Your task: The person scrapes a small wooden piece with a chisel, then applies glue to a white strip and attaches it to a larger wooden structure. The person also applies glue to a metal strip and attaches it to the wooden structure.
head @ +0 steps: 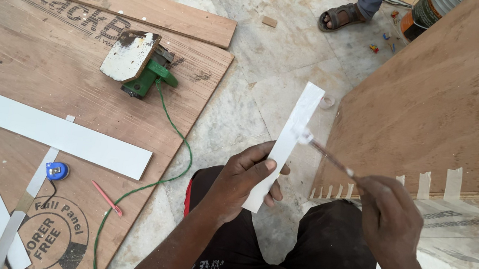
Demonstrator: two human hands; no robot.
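Note:
My left hand [244,178] grips the lower part of a narrow white laminate strip [297,123], which slants up and to the right over the floor. My right hand [391,217] holds a thin brush [328,156] by its handle. The brush's white tip touches the strip's face near its upper half. Both hands are over my knees in black shorts.
A large plywood sheet [29,60] lies at left with a green power tool [138,64], its green cord, long white strips [51,130], a blue tape measure [56,171] and a red pencil [107,198]. A taped plywood panel [450,105] stands right. Another person's sandalled foot [342,16] and a can [425,14] are behind.

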